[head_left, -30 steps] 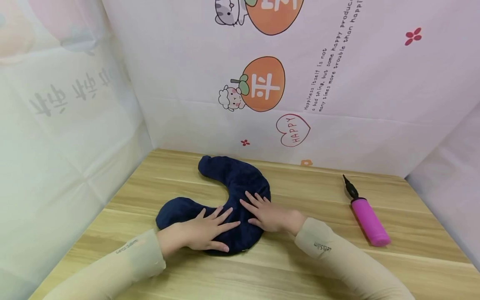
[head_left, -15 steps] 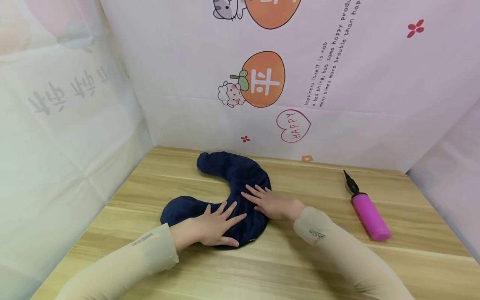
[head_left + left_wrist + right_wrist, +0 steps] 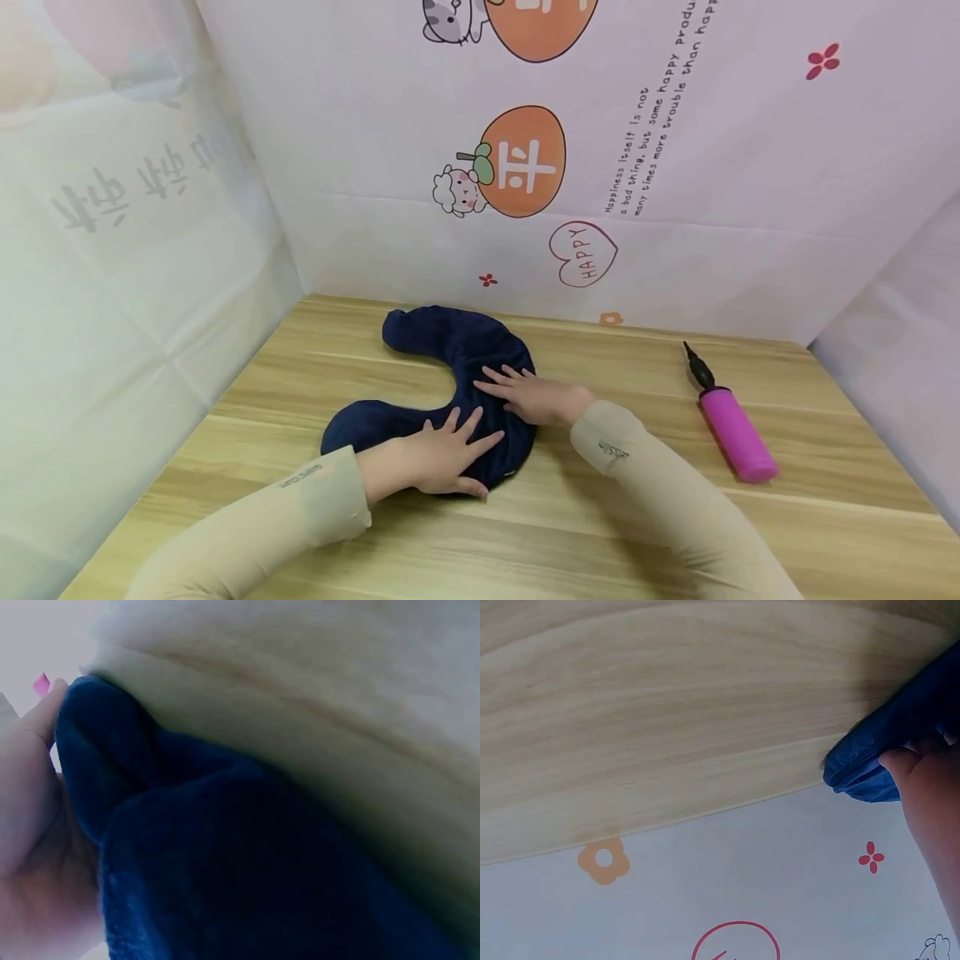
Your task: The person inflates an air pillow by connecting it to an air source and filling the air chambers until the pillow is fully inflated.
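Observation:
A navy blue, U-shaped neck pillow point(image 3: 435, 329) lies flat on the wooden table, its opening toward the left. My left hand point(image 3: 442, 458) rests on the pillow's near side with fingers spread. Farther back, my right hand point(image 3: 532, 398) lies on the curved middle with its fingers extended. In the left wrist view, the pillow point(image 3: 225, 840) shows folds beside the left hand point(image 3: 37, 832). The right wrist view catches the right hand point(image 3: 934, 795) against the pillow point(image 3: 877, 754), near the table's back edge.
A pink hand pump point(image 3: 738, 437) with a black nozzle lies on the right of the wooden table point(image 3: 600, 533). White printed cloth point(image 3: 360, 150) stands behind the table, with more cloth along the left and right sides.
My left hand has slid a little to the right over the pillow. My right hand has moved slightly farther back. The pillow has shifted slightly, and the pump lies where it was.

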A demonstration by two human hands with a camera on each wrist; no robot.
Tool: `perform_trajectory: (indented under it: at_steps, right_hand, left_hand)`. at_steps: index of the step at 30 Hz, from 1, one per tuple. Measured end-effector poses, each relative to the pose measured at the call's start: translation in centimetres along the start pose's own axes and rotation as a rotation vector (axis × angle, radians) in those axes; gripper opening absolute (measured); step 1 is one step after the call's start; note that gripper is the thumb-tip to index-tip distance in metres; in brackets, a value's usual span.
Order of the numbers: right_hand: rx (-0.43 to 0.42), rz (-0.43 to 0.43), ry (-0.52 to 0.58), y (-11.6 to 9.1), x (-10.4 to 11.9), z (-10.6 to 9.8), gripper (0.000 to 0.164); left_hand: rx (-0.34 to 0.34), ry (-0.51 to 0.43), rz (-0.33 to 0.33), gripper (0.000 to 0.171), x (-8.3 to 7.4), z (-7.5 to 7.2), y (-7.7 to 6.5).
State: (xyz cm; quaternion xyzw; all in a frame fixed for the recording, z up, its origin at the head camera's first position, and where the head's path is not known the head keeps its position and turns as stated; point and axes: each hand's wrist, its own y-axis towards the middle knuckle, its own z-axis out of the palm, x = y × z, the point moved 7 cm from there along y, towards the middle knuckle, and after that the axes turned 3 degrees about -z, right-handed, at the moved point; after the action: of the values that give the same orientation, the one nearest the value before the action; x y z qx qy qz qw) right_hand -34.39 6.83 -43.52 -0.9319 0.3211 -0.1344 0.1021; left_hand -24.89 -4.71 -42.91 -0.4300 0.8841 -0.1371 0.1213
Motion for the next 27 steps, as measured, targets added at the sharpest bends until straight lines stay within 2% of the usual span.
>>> perform_trajectory:
  at_steps: [5, 13, 20, 24, 27]
  right_hand:
    - [-0.004, 0.02, 0.006, 0.4, -0.3, -0.1, 0.059]
    - [-0.045, 0.007, 0.006, 0.0, -0.2, -0.1, 0.057]
    - [-0.103, -0.015, -0.016, -1.7, 0.1, 0.0, 0.052]
    - [-0.102, -0.013, -0.022, -2.7, 0.3, -0.1, 0.051]
    - [-0.103, -0.001, 0.019, -3.6, 0.4, -0.3, 0.051]
  left_hand:
    - [0.005, 0.009, -0.028, 0.082, -0.3, -0.3, 0.3]
    - [0.062, 0.09, -0.044, 0.087, 0.2, -0.3, 0.5]
    - [0.061, 0.035, 0.005, 0.083, 0.8, -0.3, 0.5]
    - [0.039, -0.002, 0.019, 0.08, 1.4, -0.6, 0.5]
    - [0.01, -0.062, 0.026, 0.075, 1.8, -1.1, 0.5]
